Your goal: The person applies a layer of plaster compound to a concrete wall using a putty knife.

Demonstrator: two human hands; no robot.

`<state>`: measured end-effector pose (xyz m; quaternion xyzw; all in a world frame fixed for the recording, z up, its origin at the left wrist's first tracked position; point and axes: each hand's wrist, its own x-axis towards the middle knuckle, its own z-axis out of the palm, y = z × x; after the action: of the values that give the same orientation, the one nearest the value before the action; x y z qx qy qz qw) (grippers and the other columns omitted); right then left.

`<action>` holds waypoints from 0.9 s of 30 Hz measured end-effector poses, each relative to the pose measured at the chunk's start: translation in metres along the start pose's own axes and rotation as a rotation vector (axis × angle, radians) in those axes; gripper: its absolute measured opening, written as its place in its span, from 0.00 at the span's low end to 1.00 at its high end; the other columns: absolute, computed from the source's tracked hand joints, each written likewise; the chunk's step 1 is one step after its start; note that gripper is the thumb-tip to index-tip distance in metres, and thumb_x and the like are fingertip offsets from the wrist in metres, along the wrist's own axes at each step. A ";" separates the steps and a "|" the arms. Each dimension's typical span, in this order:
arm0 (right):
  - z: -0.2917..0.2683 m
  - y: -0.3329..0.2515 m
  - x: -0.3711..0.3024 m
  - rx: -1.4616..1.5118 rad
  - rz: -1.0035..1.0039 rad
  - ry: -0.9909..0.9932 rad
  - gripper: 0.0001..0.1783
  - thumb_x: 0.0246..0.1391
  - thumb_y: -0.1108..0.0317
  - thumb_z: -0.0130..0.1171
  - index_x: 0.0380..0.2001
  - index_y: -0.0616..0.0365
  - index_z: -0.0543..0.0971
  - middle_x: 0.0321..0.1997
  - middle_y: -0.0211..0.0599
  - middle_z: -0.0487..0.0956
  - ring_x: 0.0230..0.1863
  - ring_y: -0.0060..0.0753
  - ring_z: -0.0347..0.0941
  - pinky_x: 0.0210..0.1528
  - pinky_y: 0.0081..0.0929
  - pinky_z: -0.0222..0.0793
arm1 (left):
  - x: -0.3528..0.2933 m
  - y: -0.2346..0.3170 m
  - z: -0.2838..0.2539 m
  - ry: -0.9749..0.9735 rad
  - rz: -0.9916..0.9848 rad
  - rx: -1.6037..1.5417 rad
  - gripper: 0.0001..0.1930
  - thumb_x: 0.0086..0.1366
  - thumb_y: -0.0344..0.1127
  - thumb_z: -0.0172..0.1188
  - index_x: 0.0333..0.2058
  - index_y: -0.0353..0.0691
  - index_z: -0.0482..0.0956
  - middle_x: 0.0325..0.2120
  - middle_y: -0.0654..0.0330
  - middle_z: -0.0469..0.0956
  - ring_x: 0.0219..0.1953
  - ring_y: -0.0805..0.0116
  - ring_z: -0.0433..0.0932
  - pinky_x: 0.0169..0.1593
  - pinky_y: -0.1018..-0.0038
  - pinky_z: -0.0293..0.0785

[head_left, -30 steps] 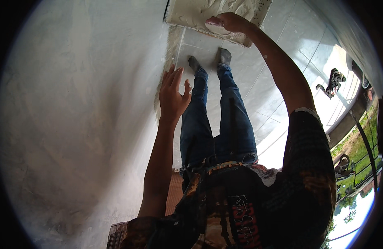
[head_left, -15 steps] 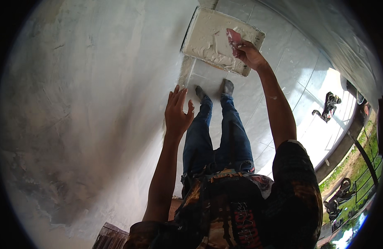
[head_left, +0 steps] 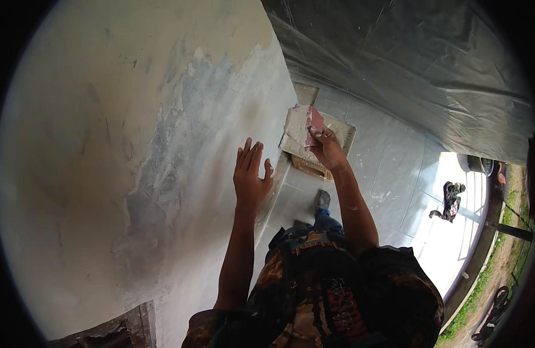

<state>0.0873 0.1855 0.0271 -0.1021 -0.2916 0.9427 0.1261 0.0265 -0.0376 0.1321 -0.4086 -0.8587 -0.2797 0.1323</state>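
My right hand (head_left: pixel 328 149) grips a flat reddish scraper (head_left: pixel 315 120) smeared with pale putty. It hangs over a shallow rectangular tray (head_left: pixel 341 129) that holds cream-coloured putty. My left hand (head_left: pixel 252 178) is raised with its palm toward the plastered wall (head_left: pixel 209 110), fingers stretched out and nothing in it; whether it touches the wall I cannot tell. Whitish residue sits on its thumb. Patches of grey and cream coating cover the wall unevenly.
Under the tray stands a tan crate (head_left: pixel 311 168) on grey floor tiles (head_left: pixel 366 168). A dark plastic sheet (head_left: pixel 418 69) hangs at the far right. A black bundle (head_left: pixel 451 200) lies on the sunlit floor. A wooden frame (head_left: pixel 128 327) is at lower left.
My view has tilted up, showing more wall and the plastic sheet. The scraper has been lifted from low over the putty, with my right hand closer to the wall. My left hand stays open.
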 end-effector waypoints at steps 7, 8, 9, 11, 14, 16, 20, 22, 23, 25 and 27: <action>0.057 -0.009 -0.037 -0.059 -0.167 -0.047 0.10 0.61 0.75 0.57 0.45 0.61 0.78 0.37 0.33 0.82 0.34 0.26 0.80 0.39 0.27 0.80 | 0.002 0.003 -0.054 0.151 0.158 0.016 0.18 0.61 0.26 0.59 0.51 0.34 0.77 0.51 0.51 0.79 0.63 0.51 0.70 0.67 0.50 0.61; 0.061 -0.009 -0.041 -0.082 -0.191 -0.039 0.10 0.60 0.76 0.58 0.45 0.61 0.78 0.38 0.35 0.83 0.35 0.28 0.81 0.40 0.28 0.80 | 0.001 0.002 -0.059 0.167 0.166 0.011 0.18 0.61 0.25 0.59 0.51 0.34 0.77 0.51 0.51 0.79 0.64 0.51 0.70 0.67 0.50 0.60; 0.065 -0.008 -0.045 -0.087 -0.201 -0.041 0.10 0.60 0.76 0.58 0.45 0.61 0.78 0.38 0.35 0.83 0.35 0.28 0.81 0.40 0.28 0.80 | -0.001 0.002 -0.063 0.174 0.174 0.006 0.18 0.61 0.25 0.59 0.51 0.34 0.77 0.51 0.51 0.79 0.64 0.51 0.70 0.67 0.50 0.60; 0.077 -0.007 -0.050 -0.137 -0.236 -0.015 0.10 0.60 0.77 0.57 0.44 0.62 0.78 0.40 0.37 0.83 0.37 0.29 0.81 0.43 0.31 0.80 | 0.000 -0.002 -0.073 0.189 0.166 0.034 0.18 0.61 0.26 0.59 0.51 0.34 0.78 0.51 0.51 0.79 0.64 0.52 0.70 0.67 0.49 0.60; 0.085 -0.011 -0.050 -0.143 -0.271 -0.013 0.10 0.59 0.77 0.57 0.44 0.63 0.79 0.41 0.39 0.83 0.38 0.30 0.81 0.43 0.31 0.80 | 0.007 -0.007 -0.080 0.201 0.195 0.045 0.18 0.61 0.27 0.58 0.51 0.34 0.78 0.51 0.51 0.79 0.64 0.52 0.70 0.67 0.48 0.59; 0.087 -0.014 -0.043 -0.139 -0.293 -0.011 0.10 0.59 0.77 0.56 0.44 0.63 0.79 0.41 0.39 0.82 0.39 0.31 0.81 0.44 0.31 0.80 | 0.014 -0.008 -0.083 0.208 0.211 0.051 0.18 0.61 0.27 0.58 0.51 0.33 0.78 0.51 0.51 0.79 0.64 0.52 0.70 0.67 0.48 0.59; 0.098 -0.024 -0.016 -0.169 -0.370 0.003 0.11 0.59 0.77 0.56 0.44 0.64 0.79 0.41 0.40 0.82 0.39 0.32 0.81 0.45 0.32 0.81 | 0.036 -0.013 -0.086 0.222 0.218 0.088 0.18 0.61 0.27 0.58 0.51 0.34 0.78 0.51 0.51 0.79 0.64 0.51 0.70 0.67 0.47 0.58; 0.100 -0.029 0.006 -0.163 -0.380 -0.004 0.11 0.58 0.77 0.57 0.45 0.64 0.79 0.41 0.40 0.82 0.39 0.32 0.81 0.44 0.32 0.81 | 0.049 -0.017 -0.084 0.223 0.222 0.110 0.18 0.61 0.27 0.58 0.51 0.34 0.78 0.51 0.52 0.79 0.64 0.51 0.70 0.67 0.47 0.58; 0.100 -0.031 0.016 -0.161 -0.396 -0.011 0.11 0.58 0.78 0.57 0.45 0.64 0.79 0.41 0.40 0.82 0.40 0.32 0.81 0.44 0.32 0.81 | 0.055 -0.018 -0.082 0.228 0.242 0.106 0.18 0.61 0.27 0.58 0.51 0.34 0.78 0.51 0.52 0.79 0.64 0.51 0.70 0.67 0.46 0.58; 0.100 -0.034 0.035 -0.204 -0.416 0.014 0.11 0.59 0.78 0.56 0.45 0.64 0.79 0.40 0.40 0.82 0.40 0.32 0.81 0.45 0.32 0.80 | 0.068 -0.023 -0.080 0.226 0.259 0.110 0.18 0.61 0.27 0.58 0.51 0.35 0.78 0.51 0.52 0.79 0.64 0.52 0.70 0.67 0.46 0.58; 0.104 -0.034 0.056 -0.245 -0.435 0.035 0.11 0.59 0.78 0.54 0.45 0.63 0.78 0.39 0.40 0.82 0.40 0.32 0.81 0.45 0.32 0.80 | 0.078 -0.028 -0.079 0.230 0.260 0.131 0.18 0.61 0.27 0.59 0.50 0.35 0.78 0.51 0.53 0.80 0.64 0.52 0.70 0.66 0.45 0.58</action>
<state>0.0124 0.1750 0.1243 -0.0679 -0.4165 0.8491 0.3176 -0.0442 -0.0492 0.2211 -0.4719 -0.7944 -0.2487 0.2907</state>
